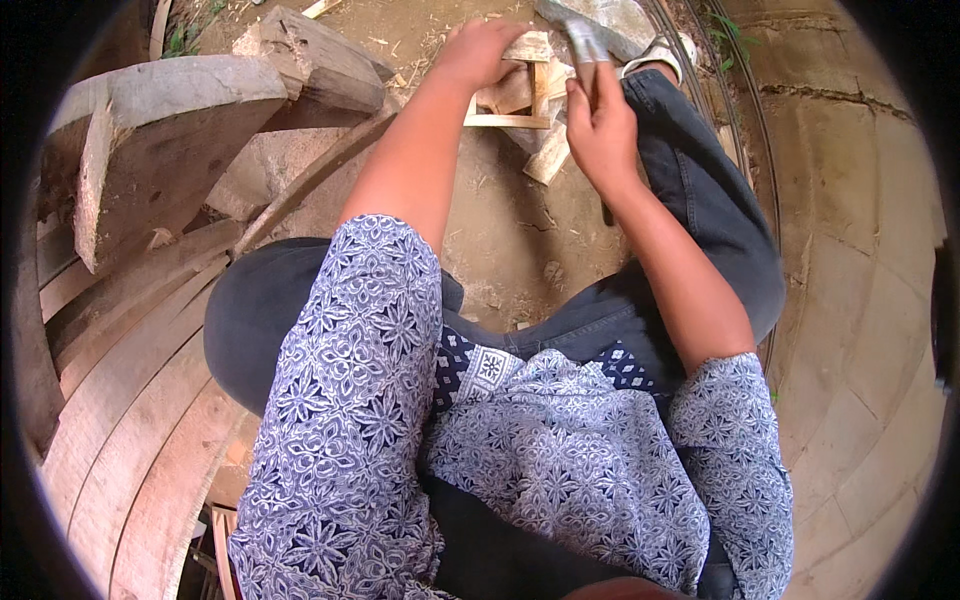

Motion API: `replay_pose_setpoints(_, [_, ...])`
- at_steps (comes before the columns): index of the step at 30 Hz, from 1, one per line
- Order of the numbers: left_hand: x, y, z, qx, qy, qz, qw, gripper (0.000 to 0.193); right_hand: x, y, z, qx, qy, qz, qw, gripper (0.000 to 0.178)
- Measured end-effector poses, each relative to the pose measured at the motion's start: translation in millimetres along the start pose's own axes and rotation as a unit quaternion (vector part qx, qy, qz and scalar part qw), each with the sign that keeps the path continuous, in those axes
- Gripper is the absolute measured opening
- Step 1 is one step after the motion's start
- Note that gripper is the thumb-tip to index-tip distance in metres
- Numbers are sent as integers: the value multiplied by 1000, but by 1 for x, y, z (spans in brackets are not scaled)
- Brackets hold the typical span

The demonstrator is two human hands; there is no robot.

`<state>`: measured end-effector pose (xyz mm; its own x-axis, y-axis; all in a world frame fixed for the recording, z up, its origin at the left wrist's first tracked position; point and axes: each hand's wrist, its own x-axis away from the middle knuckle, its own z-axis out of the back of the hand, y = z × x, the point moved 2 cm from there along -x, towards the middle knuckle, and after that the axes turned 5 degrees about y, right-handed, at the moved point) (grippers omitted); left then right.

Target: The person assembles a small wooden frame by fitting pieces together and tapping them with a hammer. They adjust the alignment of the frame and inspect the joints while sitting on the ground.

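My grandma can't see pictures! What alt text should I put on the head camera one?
A person's left hand holds a small wooden frame above the dirt ground, and the right hand grips a metal-headed tool beside it. Long planks and thick cut wood fill the picture's left side.

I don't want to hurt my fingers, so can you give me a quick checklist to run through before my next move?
1. Left hand on the small wooden frame: ok, fingers at its upper piece.
2. Right hand holding the metal-headed tool: ok.
3. Tool head apart from the left fingers: ok, a gap shows between them.
4. Foot well away from the tool: not ok, the light-coloured shoe looks close to it.
5. Ground beside the frame free of scraps: not ok, a wood offcut lies there.
6. Nail set in the frame: cannot tell, too small to see.
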<state>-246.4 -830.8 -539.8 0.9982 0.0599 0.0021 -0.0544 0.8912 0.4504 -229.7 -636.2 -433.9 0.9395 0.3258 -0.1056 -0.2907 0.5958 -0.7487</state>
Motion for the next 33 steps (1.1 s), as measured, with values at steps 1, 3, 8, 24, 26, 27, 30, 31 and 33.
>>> replay_pose_setpoints(1, [3,-11,-11,5,19,-11,1000,60,6,-18,6,-34,10,31,999,47])
replay_pose_setpoints(3, [2,-7,-9,-4,27,-21,999,60,14,-31,14,-88,59,88,990,48])
replay_pose_setpoints(8, [-4,2,-9,-5,11,-8,1000,59,10,31,-15,81,-63,-36,994,47])
replay_pose_setpoints(24, [3,-4,-10,-5,58,-41,997,63,9,-47,19,-60,47,70,995,46])
replay_pose_setpoints(26, [1,-1,-10,1,57,-45,997,63,6,-34,17,-95,67,63,991,43])
replay_pose_setpoints(27, [2,-2,-10,8,56,-47,997,63,5,-12,5,-12,48,74,996,36])
replay_pose_setpoints(30, [2,0,-5,10,23,-30,999,61,-4,21,-16,120,-76,-7,990,26])
replay_pose_setpoints(31, [1,0,-3,7,6,-18,1000,61,-4,19,-11,80,-44,2,996,26])
replay_pose_setpoints(33, [5,-1,-11,9,30,-21,999,62,0,-32,12,2,6,11,1000,26])
